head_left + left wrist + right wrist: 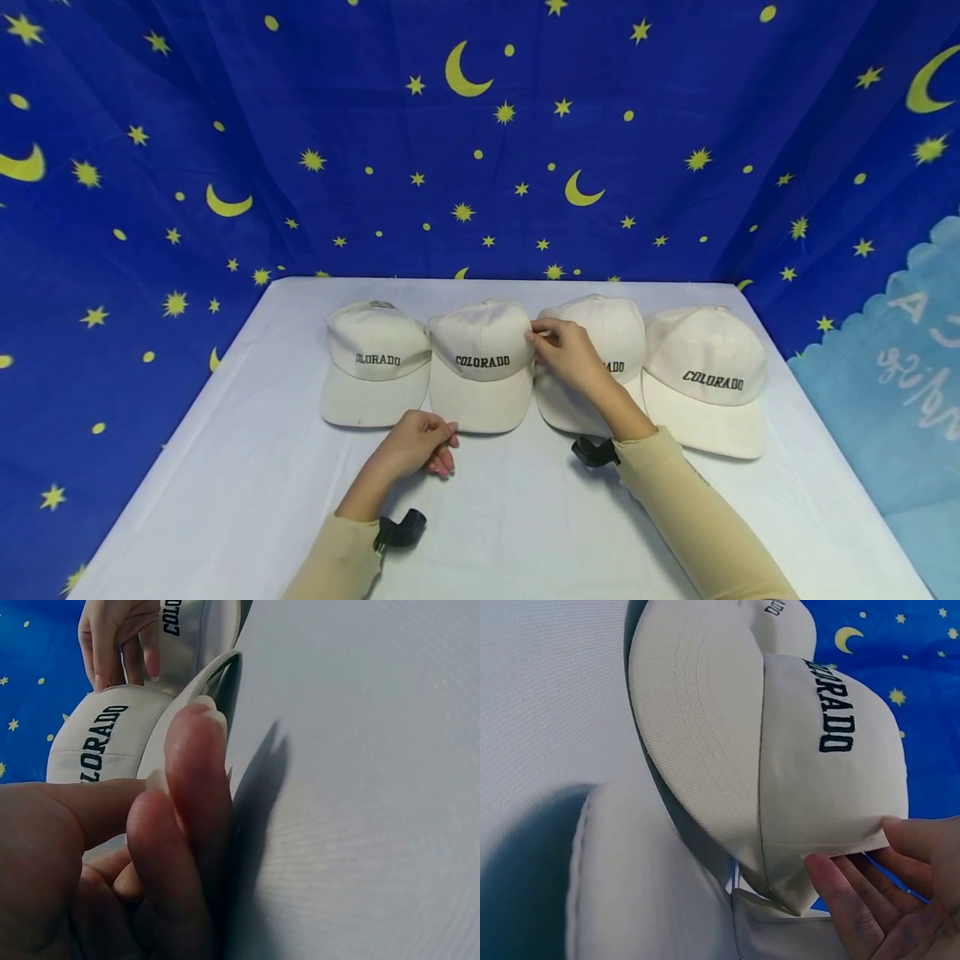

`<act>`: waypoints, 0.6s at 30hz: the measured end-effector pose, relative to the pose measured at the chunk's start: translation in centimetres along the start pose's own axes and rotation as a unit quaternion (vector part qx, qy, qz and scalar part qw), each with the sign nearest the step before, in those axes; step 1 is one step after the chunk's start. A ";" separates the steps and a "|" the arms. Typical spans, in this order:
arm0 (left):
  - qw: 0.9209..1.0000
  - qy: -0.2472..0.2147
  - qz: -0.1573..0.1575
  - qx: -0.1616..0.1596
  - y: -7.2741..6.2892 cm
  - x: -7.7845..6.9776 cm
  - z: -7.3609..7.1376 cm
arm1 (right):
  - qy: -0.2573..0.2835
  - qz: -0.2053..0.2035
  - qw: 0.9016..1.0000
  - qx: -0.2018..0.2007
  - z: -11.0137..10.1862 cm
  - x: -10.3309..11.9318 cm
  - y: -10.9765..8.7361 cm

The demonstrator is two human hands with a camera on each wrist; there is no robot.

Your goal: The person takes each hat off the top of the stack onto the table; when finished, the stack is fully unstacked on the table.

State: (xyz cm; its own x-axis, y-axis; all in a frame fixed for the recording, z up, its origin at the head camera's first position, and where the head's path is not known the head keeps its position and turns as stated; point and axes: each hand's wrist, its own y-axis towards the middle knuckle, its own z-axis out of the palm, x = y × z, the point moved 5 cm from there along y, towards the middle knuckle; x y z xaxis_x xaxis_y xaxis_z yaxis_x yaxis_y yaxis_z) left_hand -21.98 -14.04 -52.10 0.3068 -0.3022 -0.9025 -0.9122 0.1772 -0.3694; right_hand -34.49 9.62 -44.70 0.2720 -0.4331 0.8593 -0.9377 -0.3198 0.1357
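Note:
Four matching cream baseball caps lettered COLORADO lie in a row, brims toward me. My right hand (573, 354) pinches the right side of the second cap from the left (480, 333). In the right wrist view, the thumb rests on the outside of that cap's crown (802, 795), with the fingers at its lower edge. Down at the same cap's front brim, my left hand (418, 444) has thumb and index finger together on the left part of the edge. The left wrist view shows its other fingers (196, 757) loosely bent, hiding the contact point.
The leftmost cap (378, 342) adjoins the handled one. A third cap (600, 321) is partly covered by my right hand, and the rightmost cap (705, 358) sits slightly turned. A white-covered table (480, 533) bears them, backed by a blue star-and-moon cloth (375, 117).

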 end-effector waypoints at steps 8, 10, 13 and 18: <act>1.000 0.005 0.003 0.004 -0.1 -0.3 0.2 | 0.001 0.007 1.000 0.004 0.0 0.0 0.2; 1.000 0.007 0.007 0.007 -0.2 -0.3 0.3 | 0.000 0.006 1.000 0.004 0.0 0.0 0.2; 1.000 0.005 0.009 0.009 -0.4 -0.5 0.2 | 0.003 0.007 1.000 0.003 -0.1 0.0 0.2; 1.000 -0.005 0.024 0.005 -1.2 -1.3 -0.5 | 0.016 -0.001 1.000 -0.002 -0.5 0.4 0.0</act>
State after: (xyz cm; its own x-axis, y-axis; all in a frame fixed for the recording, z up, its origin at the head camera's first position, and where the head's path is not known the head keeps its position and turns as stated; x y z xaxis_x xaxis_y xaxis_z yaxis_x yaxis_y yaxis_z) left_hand -21.42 -14.29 -50.38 0.2651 -0.2844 -0.9213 -0.9232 0.2009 -0.3277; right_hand -34.47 9.88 -44.16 0.2664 -0.4058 0.8743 -0.9381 -0.3173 0.1386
